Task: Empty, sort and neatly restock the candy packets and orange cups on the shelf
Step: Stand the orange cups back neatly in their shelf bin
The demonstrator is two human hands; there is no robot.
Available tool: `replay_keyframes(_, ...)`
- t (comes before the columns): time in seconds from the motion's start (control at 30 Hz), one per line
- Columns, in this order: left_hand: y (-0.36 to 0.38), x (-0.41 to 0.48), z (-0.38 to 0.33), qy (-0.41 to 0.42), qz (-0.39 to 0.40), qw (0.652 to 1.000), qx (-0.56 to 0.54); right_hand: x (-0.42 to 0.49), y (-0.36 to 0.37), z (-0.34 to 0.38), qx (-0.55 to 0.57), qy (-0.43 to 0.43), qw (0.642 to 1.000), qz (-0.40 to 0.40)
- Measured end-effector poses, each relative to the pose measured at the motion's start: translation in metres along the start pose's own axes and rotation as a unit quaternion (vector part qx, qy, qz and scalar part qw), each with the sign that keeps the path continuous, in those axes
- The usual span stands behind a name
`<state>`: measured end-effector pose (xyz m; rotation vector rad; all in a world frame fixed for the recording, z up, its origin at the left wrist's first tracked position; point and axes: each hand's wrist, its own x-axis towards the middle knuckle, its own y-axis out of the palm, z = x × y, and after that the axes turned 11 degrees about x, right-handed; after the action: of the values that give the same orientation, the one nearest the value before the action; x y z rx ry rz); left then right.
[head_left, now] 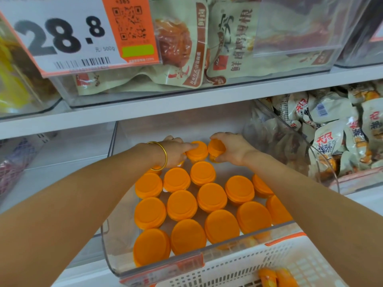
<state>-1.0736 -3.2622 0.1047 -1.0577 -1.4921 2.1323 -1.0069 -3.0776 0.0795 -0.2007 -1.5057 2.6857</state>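
Several orange-lidded cups (182, 205) stand upright in rows inside a clear plastic bin (273, 229) on the lower shelf. At the bin's back, my left hand (174, 151), with a gold bangle on its wrist, holds an upright orange cup (198, 151), fingers on its lid. Beside it my right hand (233, 148) grips a tilted orange cup (216, 149), whose lid faces left. Two more orange cups (277, 277) lie in a white basket (238, 266) at the lower right.
A clear bin of beige snack packets (331, 129) sits right of the cup bin. The shelf above holds bins of beige packets (182, 48) and a large 28.8 price tag (62, 36). A bin at the far left (14, 160) holds pinkish packets.
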Motion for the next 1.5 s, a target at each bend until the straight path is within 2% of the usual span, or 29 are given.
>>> replay_keyframes(0.17,0.000,-0.008,-0.003,-0.003,0.037,0.999,-0.005,-0.009,-0.010,0.002,-0.001,0.016,1.000,0.012)
replay_keyframes(0.33,0.004,-0.013,-0.010,-0.016,-0.030,0.999,-0.001,-0.026,-0.025,-0.002,0.071,0.018,0.994,0.076)
replay_keyframes(0.53,0.015,-0.014,-0.025,-0.010,0.016,0.999,0.032,-0.032,-0.026,-0.004,0.083,0.005,0.990,0.113)
replay_keyframes(0.67,0.014,-0.016,-0.026,-0.016,0.008,1.000,0.025,-0.040,-0.023,-0.005,0.094,0.009,0.991,0.092)
replay_keyframes(0.77,0.001,-0.030,-0.034,-0.009,-0.021,0.999,-0.029,-0.060,-0.030,0.001,0.104,-0.005,0.994,0.018)
replay_keyframes(0.87,-0.012,-0.060,-0.053,0.033,-0.086,0.990,-0.104,-0.101,-0.046,0.013,0.169,-0.047,0.981,-0.082)
replay_keyframes(0.93,-0.015,-0.087,-0.073,0.081,-0.179,0.973,-0.121,-0.144,-0.056,0.023,0.216,-0.071,0.966,-0.123)
replay_keyframes(1.03,-0.009,-0.138,-0.112,0.186,-0.357,0.900,-0.168,-0.217,-0.054,0.027,0.304,-0.068,0.942,-0.124)
replay_keyframes(1.1,0.013,-0.160,-0.139,0.245,-0.426,0.849,-0.193,-0.257,-0.039,0.016,0.364,-0.038,0.925,-0.100)
replay_keyframes(1.13,0.027,-0.167,-0.154,0.261,-0.419,0.843,-0.215,-0.271,-0.026,0.005,0.381,-0.009,0.920,-0.087)
replay_keyframes(1.17,0.043,-0.172,-0.170,0.260,-0.384,0.853,-0.239,-0.280,-0.010,-0.010,0.391,0.030,0.917,-0.073)
replay_keyframes(1.23,0.076,-0.167,-0.197,0.236,-0.272,0.894,-0.266,-0.287,0.032,-0.047,0.399,0.129,0.906,-0.048)
replay_keyframes(1.33,0.133,-0.132,-0.225,0.199,-0.091,0.956,-0.194,-0.286,0.107,-0.107,0.346,0.244,0.905,-0.037)
replay_keyframes(1.4,0.172,-0.108,-0.235,0.175,0.008,0.975,-0.139,-0.288,0.153,-0.137,0.270,0.280,0.921,-0.008)
replay_keyframes(1.5,0.225,-0.078,-0.246,0.144,0.111,0.975,-0.130,-0.285,0.205,-0.170,0.164,0.255,0.950,0.069)
